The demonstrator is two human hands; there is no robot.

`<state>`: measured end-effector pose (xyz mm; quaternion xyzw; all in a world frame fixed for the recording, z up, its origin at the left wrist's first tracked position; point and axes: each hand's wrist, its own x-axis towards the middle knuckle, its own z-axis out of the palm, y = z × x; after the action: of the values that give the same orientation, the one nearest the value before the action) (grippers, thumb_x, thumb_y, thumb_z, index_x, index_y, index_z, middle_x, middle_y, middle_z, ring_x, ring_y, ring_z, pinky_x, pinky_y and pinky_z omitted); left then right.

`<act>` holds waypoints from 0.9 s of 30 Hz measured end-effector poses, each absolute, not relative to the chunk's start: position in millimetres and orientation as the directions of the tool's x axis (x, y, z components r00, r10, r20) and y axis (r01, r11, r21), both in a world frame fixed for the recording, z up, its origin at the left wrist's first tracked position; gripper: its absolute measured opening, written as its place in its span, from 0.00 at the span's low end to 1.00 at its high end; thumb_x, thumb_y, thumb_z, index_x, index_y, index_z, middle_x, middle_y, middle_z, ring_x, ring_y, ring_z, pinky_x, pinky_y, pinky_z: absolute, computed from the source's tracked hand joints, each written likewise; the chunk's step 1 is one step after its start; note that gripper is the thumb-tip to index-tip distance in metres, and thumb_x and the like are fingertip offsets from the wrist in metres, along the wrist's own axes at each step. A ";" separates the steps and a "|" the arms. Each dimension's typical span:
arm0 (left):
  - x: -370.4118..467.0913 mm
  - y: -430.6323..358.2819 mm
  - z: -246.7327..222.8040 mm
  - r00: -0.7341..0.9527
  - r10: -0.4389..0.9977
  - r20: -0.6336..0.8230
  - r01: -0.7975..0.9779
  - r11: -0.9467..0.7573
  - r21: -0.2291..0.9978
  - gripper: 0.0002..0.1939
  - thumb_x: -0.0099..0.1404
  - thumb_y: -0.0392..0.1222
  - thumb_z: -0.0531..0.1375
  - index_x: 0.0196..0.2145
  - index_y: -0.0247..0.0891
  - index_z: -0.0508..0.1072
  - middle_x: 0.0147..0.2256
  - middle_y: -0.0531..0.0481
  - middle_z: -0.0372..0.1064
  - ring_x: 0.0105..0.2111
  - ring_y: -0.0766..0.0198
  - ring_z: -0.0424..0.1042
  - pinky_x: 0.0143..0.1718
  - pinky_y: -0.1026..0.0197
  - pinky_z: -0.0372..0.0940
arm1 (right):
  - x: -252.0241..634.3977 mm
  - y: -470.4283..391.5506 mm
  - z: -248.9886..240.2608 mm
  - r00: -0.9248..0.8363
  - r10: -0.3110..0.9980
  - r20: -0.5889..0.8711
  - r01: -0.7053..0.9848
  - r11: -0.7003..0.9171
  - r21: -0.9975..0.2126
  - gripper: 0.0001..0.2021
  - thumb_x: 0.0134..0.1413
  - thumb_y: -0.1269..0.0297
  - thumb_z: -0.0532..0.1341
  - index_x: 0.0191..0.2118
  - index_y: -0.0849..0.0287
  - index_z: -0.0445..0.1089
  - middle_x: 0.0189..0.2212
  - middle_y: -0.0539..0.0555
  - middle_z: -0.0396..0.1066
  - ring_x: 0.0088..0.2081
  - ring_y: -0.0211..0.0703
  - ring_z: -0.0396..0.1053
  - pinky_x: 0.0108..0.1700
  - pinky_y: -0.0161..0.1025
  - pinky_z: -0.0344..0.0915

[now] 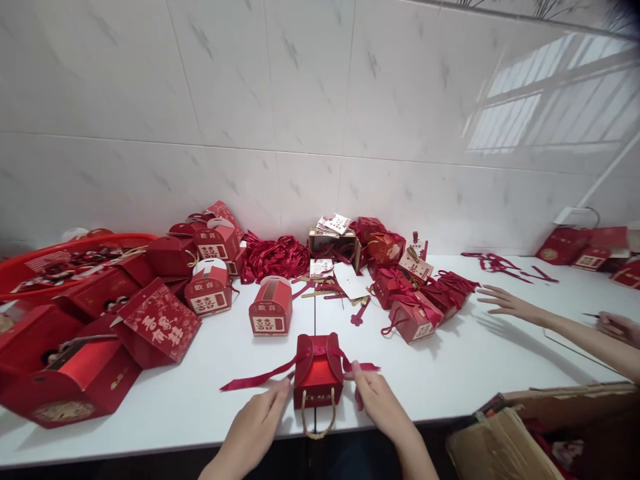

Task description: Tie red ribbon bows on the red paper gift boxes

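A small red gift box (319,393) stands near the table's front edge, its gold cord handle hanging toward me. A dark red ribbon (260,381) is tied over its top, one tail stretching left, the other right. My left hand (260,417) is closed at the box's left side, thumb and fingertips against it just under the ribbon; part of the grip is hidden. On the other side, my right hand (380,403) has its fingers closed on the ribbon's right tail, beside the box. Behind stands another red box (271,307) with a pale printed label.
Red boxes (160,323) crowd the left, by a red basket (145,239). At the back lie a ribbon heap (275,259) and cards (353,280); ribboned boxes (413,313) sit right of centre. Another person's hand (510,301) reaches in above a cardboard carton (500,447).
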<state>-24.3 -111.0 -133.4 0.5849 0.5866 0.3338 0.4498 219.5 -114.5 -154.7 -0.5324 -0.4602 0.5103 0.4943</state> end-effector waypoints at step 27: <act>-7.7 -33.4 2.8 0.082 0.921 0.381 0.003 -0.383 0.924 0.13 0.53 0.47 0.67 0.32 0.36 0.78 0.31 0.48 0.76 0.32 0.60 0.73 0.35 0.62 0.68 | 226.4 -89.7 -20.2 0.341 0.825 0.450 0.146 0.427 -0.893 0.13 0.49 0.56 0.65 0.38 0.60 0.76 0.30 0.54 0.76 0.29 0.41 0.72 0.30 0.38 0.71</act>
<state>-7.7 -33.4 2.8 0.6122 0.3773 0.5626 0.4078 226.4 -89.7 -20.2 -0.4714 -0.5149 0.2538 0.6695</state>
